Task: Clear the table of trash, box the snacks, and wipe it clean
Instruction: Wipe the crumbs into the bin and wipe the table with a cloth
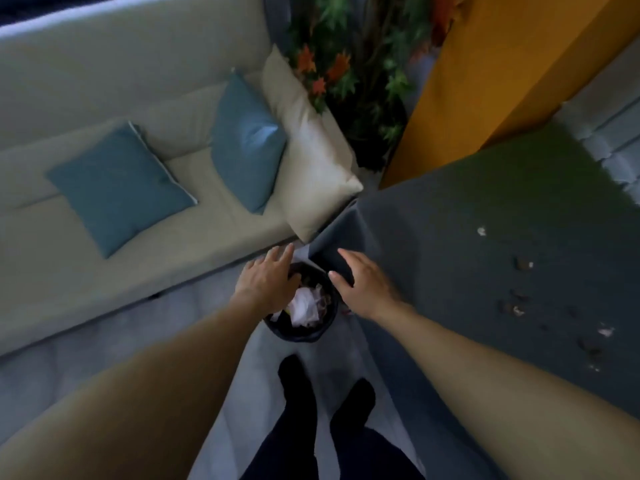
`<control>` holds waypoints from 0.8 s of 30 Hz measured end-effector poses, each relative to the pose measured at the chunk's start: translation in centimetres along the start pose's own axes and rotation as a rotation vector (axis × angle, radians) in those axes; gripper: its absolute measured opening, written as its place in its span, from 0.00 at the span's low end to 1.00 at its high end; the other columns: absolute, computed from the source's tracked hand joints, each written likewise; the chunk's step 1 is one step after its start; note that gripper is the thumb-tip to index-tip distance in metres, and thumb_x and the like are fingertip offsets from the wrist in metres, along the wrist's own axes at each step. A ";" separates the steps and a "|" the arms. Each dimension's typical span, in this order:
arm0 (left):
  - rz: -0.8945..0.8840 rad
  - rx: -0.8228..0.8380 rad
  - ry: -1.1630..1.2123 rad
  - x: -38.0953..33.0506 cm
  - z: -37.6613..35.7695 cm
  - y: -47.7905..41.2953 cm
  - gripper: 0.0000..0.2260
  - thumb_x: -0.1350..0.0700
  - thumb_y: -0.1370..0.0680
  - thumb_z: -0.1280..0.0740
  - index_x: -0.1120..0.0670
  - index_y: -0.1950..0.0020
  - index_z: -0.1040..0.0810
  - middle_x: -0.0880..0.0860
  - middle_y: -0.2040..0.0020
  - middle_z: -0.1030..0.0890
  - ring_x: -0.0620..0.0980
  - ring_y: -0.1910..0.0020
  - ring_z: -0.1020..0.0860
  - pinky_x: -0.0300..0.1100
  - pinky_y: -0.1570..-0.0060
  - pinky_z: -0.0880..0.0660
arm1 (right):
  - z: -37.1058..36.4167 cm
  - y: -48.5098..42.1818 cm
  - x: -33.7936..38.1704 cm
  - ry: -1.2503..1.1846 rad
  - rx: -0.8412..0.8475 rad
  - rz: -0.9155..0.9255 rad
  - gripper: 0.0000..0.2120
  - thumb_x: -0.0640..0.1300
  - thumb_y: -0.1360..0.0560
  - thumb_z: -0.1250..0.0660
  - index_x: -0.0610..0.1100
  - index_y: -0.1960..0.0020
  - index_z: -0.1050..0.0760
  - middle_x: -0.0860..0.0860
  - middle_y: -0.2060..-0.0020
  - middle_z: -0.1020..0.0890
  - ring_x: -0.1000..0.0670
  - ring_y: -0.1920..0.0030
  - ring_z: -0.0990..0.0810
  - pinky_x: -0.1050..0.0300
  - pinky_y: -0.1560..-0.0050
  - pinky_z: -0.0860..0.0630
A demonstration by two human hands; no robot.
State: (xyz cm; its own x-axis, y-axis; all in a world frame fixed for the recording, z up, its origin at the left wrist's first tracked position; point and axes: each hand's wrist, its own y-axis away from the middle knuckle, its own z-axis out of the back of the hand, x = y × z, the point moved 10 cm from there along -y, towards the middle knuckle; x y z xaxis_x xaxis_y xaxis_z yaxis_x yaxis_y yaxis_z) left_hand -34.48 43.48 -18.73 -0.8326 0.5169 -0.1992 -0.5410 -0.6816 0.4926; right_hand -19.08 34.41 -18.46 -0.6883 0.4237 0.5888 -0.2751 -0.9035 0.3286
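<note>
A small black trash bin [304, 332] stands on the floor between the sofa and the table's corner, with crumpled white paper [306, 304] and other wrappers inside. My left hand [268, 278] hovers over the bin's left rim, palm down, fingers spread and holding nothing. My right hand [362, 282] is just right of the bin, near the table's corner, fingers apart and empty too. The dark grey table [450, 244] fills the right side. Crumbs and small scraps [519, 306] lie scattered along its right part, with a white bit [481, 231] farther back.
A cream sofa [104, 271] with two blue cushions [117, 188] and a cream cushion [311, 161] stands at the left. A plant with orange flowers [346, 64] is behind the table's corner. An orange wall [485, 81] rises at the back right. My feet [325, 393] stand below the bin.
</note>
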 end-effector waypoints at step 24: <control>0.182 0.255 0.152 16.6 -34.1 -18.0 0.32 0.42 0.20 0.40 0.48 0.19 0.47 0.56 0.22 0.42 0.66 0.30 0.33 0.60 0.33 0.31 | -32.5 -10.6 -22.5 -0.059 0.276 -0.385 0.29 0.57 0.20 0.39 0.46 0.23 0.39 0.50 0.24 0.36 0.48 0.25 0.38 0.50 0.26 0.38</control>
State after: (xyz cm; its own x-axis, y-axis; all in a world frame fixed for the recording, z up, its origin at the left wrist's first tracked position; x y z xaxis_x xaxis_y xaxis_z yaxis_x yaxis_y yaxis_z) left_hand -42.56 46.65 -59.80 -0.9311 0.3028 -0.2035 -0.3513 -0.5939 0.7238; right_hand -22.49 32.40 -59.17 -0.5304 0.7342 0.4238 -0.3081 -0.6327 0.7104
